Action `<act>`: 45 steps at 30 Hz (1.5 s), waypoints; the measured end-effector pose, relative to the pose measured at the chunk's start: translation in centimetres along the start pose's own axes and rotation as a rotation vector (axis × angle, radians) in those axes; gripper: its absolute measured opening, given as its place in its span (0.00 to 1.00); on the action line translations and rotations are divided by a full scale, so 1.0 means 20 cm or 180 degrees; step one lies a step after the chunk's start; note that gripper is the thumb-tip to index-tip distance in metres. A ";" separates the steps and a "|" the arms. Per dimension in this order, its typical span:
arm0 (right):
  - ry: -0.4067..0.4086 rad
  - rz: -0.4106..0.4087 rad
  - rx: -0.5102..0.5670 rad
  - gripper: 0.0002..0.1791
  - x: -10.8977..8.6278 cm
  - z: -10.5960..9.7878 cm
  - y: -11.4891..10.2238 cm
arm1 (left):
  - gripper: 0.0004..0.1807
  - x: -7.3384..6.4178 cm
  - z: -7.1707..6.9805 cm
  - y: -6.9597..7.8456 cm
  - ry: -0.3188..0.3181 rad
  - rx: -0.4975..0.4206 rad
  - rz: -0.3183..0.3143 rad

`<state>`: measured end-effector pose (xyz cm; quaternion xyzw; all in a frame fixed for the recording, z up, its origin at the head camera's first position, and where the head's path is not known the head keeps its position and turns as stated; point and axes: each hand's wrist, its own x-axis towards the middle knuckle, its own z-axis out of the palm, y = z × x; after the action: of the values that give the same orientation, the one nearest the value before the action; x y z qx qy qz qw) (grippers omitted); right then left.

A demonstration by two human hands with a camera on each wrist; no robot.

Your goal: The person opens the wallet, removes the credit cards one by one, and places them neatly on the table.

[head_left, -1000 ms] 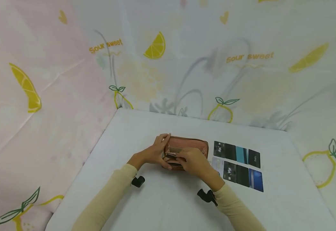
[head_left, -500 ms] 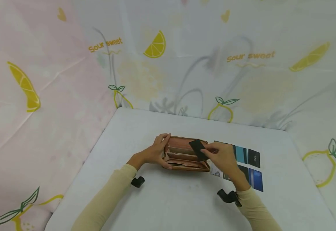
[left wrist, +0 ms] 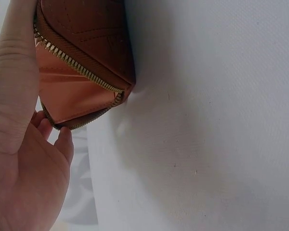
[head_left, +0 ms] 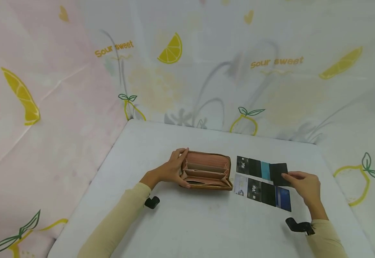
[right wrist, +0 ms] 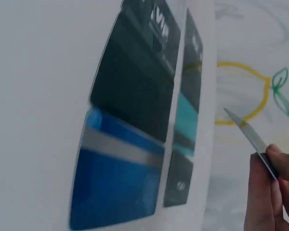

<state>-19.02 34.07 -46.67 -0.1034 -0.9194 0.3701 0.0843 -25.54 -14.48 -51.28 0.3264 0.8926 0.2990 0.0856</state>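
My left hand [head_left: 171, 170] grips the left side of an unzipped brown wallet [head_left: 208, 156], thumb at the near edge and fingers at the far one. The wallet's dividers stand spread. In the left wrist view its brass zipper [left wrist: 79, 67] shows beside the fingers. Over on the right, my right hand [head_left: 304, 188] pinches a black card [head_left: 277, 173] between thumb and fingers. Seen from the right wrist, that held card [right wrist: 253, 137] is tilted and lifted off the table, above a dark card [right wrist: 178, 178] with a small white mark.
Two rows of cards lie right of the wallet. The far row has a VIP card [head_left: 243, 165] and a teal card [head_left: 265, 170]; the near row runs from a pale card [head_left: 240, 184] to a blue card [head_left: 283, 199]. Lemon-print cloth [head_left: 206, 71] walls the white table [head_left: 187, 229].
My right hand has drawn the black card out of the wallet and carried it right, over the far row's end. The left hand still holds the wallet in place.
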 end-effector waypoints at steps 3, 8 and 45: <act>-0.0157 0.0443 0.0289 0.28 0.00 -0.07 0.13 | 0.79 0.01 0.00 0.00 -0.0050 0.0024 -0.0019; -0.0166 0.1049 0.0476 0.23 0.01 -0.16 0.29 | 0.79 0.01 0.00 0.00 -0.0069 -0.0007 -0.0040; 0.0061 -0.0577 -0.1393 0.22 0.03 0.04 0.02 | 0.78 -0.01 0.00 0.03 0.0023 0.0056 -0.0037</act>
<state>-19.67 34.04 -47.49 -0.0397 -0.9824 0.1519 0.1015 -25.15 -14.30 -50.95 0.3209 0.8974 0.2919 0.0811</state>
